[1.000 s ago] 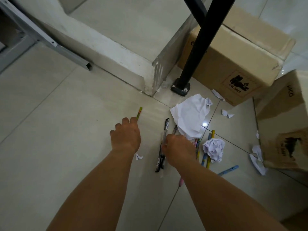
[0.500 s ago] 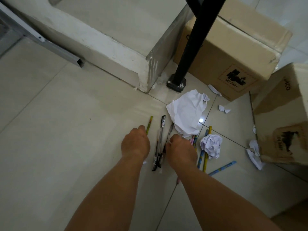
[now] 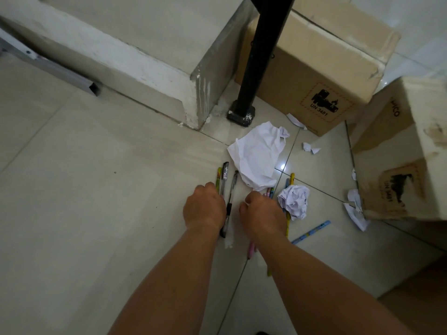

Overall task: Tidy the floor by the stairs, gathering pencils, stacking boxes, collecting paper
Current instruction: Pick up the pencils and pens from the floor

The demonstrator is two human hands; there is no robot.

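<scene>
Tiled floor (image 3: 96, 213) by the stairs looks glossy, so round sticks will likely roll or skid. Nearest: a pink pencil (image 3: 251, 250) pokes out from under the right wrist. Left hand (image 3: 204, 209) and right hand (image 3: 262, 213) are both knuckles-up on the floor, close together, fingers curled under. Can't tell from this angle whether either one grips anything or just rakes. Green pencil (image 3: 219, 177) and black pen (image 3: 225, 176) run along the left hand's inner edge, and the grey pen (image 3: 234, 182) lies in the gap between the hands. Risk 1: squeezing that row together on slick tile crosses the sticks and one shoots out sideways. Risk 2: the right forearm covers part of the pile, so the pink one is easy to leave behind. Yellow pencil (image 3: 292, 177) runs under a paper ball (image 3: 294, 200) just right of the right hand, so a sweep there drags paper in with the pencils. Blue pencil (image 3: 312, 232) sits apart further right, an easy miss. Beyond the pens, a crumpled sheet (image 3: 258, 153) sits right at the pencil tips and could hide more. Paper scraps (image 3: 355, 211) lie against the near box (image 3: 406, 151). Far box (image 3: 314, 73) sits behind the black post (image 3: 261, 56) beside the stair step (image 3: 121, 44), so lifting it to stack could snag the post.
</scene>
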